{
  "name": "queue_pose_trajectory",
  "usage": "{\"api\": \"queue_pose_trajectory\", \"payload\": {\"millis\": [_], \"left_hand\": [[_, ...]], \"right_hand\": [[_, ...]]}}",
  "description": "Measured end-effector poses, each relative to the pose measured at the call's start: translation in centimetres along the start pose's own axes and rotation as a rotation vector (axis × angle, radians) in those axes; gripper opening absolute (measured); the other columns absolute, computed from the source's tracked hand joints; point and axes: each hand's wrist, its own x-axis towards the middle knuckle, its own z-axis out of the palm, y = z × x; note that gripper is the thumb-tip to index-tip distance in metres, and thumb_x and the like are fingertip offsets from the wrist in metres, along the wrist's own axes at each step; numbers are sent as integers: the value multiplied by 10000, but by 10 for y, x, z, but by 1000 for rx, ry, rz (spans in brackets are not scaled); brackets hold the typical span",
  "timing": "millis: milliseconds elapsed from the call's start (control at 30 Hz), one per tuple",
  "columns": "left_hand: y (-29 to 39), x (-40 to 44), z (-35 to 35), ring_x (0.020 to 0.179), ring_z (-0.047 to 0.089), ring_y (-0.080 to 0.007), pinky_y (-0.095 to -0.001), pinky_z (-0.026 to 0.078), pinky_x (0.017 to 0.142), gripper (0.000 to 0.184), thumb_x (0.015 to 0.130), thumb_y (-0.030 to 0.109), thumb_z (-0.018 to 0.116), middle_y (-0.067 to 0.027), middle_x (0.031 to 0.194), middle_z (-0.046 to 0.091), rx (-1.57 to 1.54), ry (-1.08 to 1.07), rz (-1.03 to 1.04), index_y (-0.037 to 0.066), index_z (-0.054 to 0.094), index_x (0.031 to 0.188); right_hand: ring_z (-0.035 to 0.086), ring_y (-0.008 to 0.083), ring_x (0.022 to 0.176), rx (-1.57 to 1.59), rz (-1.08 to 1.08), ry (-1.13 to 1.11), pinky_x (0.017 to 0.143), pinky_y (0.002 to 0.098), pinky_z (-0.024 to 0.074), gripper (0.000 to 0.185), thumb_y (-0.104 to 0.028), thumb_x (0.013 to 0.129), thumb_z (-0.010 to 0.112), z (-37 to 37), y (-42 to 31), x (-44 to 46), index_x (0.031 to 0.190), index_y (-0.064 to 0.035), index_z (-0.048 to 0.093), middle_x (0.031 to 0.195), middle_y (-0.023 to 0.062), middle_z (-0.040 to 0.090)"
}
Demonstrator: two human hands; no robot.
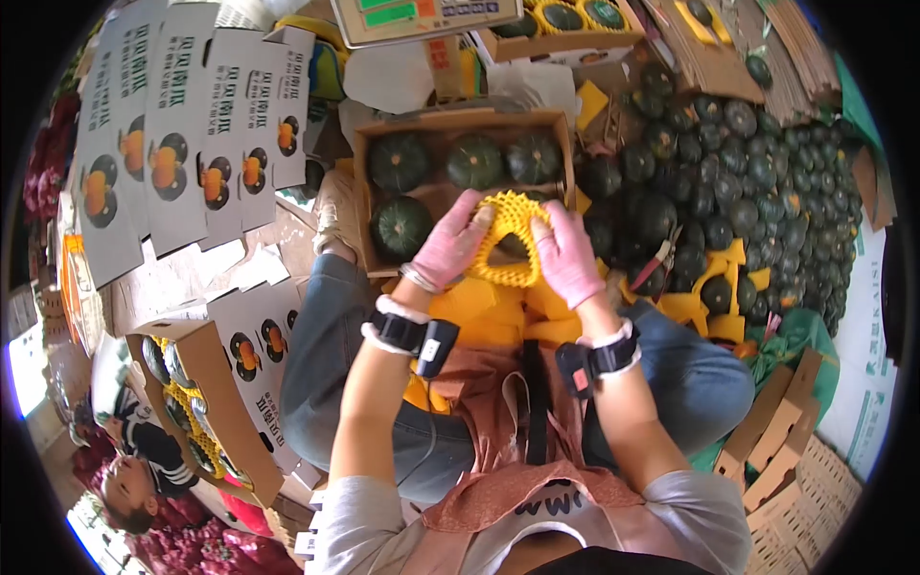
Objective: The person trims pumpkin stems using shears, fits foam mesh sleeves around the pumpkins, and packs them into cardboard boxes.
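Note:
My left hand (450, 243), in a pink glove, grips one side of a yellow foam net sleeve (515, 205). The opposite side is pinched by my gloved right hand (568, 255). Stretched between both hands, the net forms an open ring. Below and beyond it sits a cardboard box (435, 182) with several dark green pumpkins in it, including one pumpkin (473, 161) in the back row and another pumpkin (402, 228) at the front left. Something dark shows through the ring, partly hidden by the net.
A large heap of pumpkins (738, 182) lies to the right, with red-handled pruners (654, 264) nearby. Printed cartons (172, 125) stand at left, above a filled box (225, 402). A scale (431, 21) is ahead. Yellow foam nets (479, 311) cover my lap. Another person (144, 470) is at lower left.

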Motion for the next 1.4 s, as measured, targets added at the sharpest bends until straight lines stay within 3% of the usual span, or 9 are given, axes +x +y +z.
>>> {"api": "queue_pose_trajectory", "payload": {"millis": [367, 600, 667, 733, 867, 1133, 1233, 1300, 1400], "left_hand": [[-44, 30, 25, 713, 486, -112, -241, 432, 694, 135, 929, 166, 544, -39, 772, 566, 188, 283, 241, 33, 559, 949], [-69, 49, 5, 716, 536, -61, -215, 450, 632, 159, 922, 194, 568, 22, 804, 595, -539, 237, -276, 38, 591, 900], [-63, 45, 4, 715, 582, -157, -280, 471, 602, 225, 896, 222, 604, -90, 809, 611, 555, 427, -99, 8, 569, 954], [-47, 31, 14, 728, 588, -192, -318, 483, 627, 238, 908, 192, 577, -142, 816, 597, 825, 643, 270, 3, 526, 1044], [-25, 3, 35, 975, 582, -282, -303, 462, 858, 269, 893, 69, 555, -175, 1055, 578, 798, 268, 529, 7, 542, 1154], [-37, 7, 18, 1107, 491, -159, -269, 404, 944, 348, 976, 162, 436, -90, 1246, 505, -174, 100, -51, -18, 466, 1272], [-21, 4, -3, 1147, 464, -190, -297, 374, 984, 560, 904, 258, 586, -114, 1272, 475, 137, -118, 97, -20, 367, 1338], [11, 3, -23, 1197, 433, -216, -321, 360, 1015, 1072, 579, 234, 874, -160, 1302, 439, 410, -279, -33, -12, 225, 1396], [44, 4, -54, 1118, 501, -201, -306, 404, 974, 1096, 510, 143, 870, -119, 1223, 508, 663, -328, -188, 32, 219, 1386]], "right_hand": [[599, 288, 633, 268, 178, 170, 598, 323, 471, 181, -188, 878, 586, 14, 53, 28, 953, -26, 561, 709, 172, 589], [611, 353, 718, 115, 414, 117, 652, 389, 490, 172, -202, 874, 580, 18, 49, 36, 925, -44, 535, 771, 172, 616], [603, 371, 752, -55, 395, 109, 675, 416, 492, 166, -218, 879, 572, 15, 41, 29, 918, -60, 539, 835, 176, 615], [590, 363, 822, -41, 109, 262, 671, 446, 494, 146, -233, 870, 570, 14, 32, 13, 966, -124, 577, 967, 148, 589], [575, 335, 826, -210, -74, 242, 642, 418, 504, 171, -212, 860, 568, 10, 18, -6, 1024, -168, 595, 970, 112, 567], [581, 341, 777, -84, 56, 180, 639, 405, 503, 219, -214, 875, 548, 18, 15, -4, 1084, -159, 581, 879, 115, 568], [591, 366, 778, -42, 98, 229, 698, 421, 496, 316, -258, 882, 543, 25, 3, -11, 1160, -109, 525, 911, 155, 588], [593, 365, 840, 50, 213, 161, 752, 424, 489, 386, -285, 895, 519, 33, -3, -9, 1211, -68, 475, 977, 195, 589], [583, 337, 1013, 391, 506, -113, 842, 418, 476, 471, -314, 922, 454, 53, -9, 2, 1273, -6, 393, 1115, 274, 563]]}}
